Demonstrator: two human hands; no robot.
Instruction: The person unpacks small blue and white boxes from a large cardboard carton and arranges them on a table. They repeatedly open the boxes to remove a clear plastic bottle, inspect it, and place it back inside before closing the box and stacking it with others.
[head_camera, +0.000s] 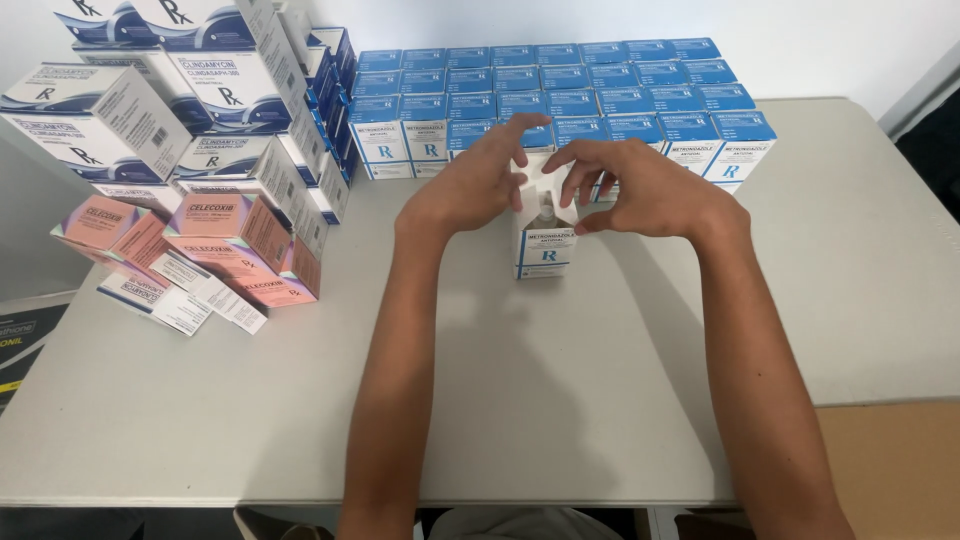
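Small white carton (545, 248) with blue bands stands upright on the grey table (560, 400), near the middle, just in front of the rows of matching blue-topped cartons (560, 90). Long axis vertical, printed front panel faces the camera wearer. Top is open: white flaps (535, 175) stick up and out, and a dark bottle cap or neck seems to show inside the opening, too small to be sure.

Left hand (480, 185) comes in from the left, fingers loosely spread and curled over the top of the carton; index finger stretched forward across the flaps, thumb side hidden behind the flap. Touching the flap, exact pinch unclear.

Right hand (640, 190) comes in from the right, fingers bent and slightly apart, fingertips on the right flap and the top edge of the carton. Looks like a light pinch on the flap between thumb and forefinger, though the thumb is partly hidden.

Both forearms reach up from the near table edge, carton between the two hands.

Left side of table: stack of larger white and blue boxes (170, 90), piled at angles, touching the back rows. Below them, pink and white boxes (220, 245) lean in a messy heap, well apart from the open carton.
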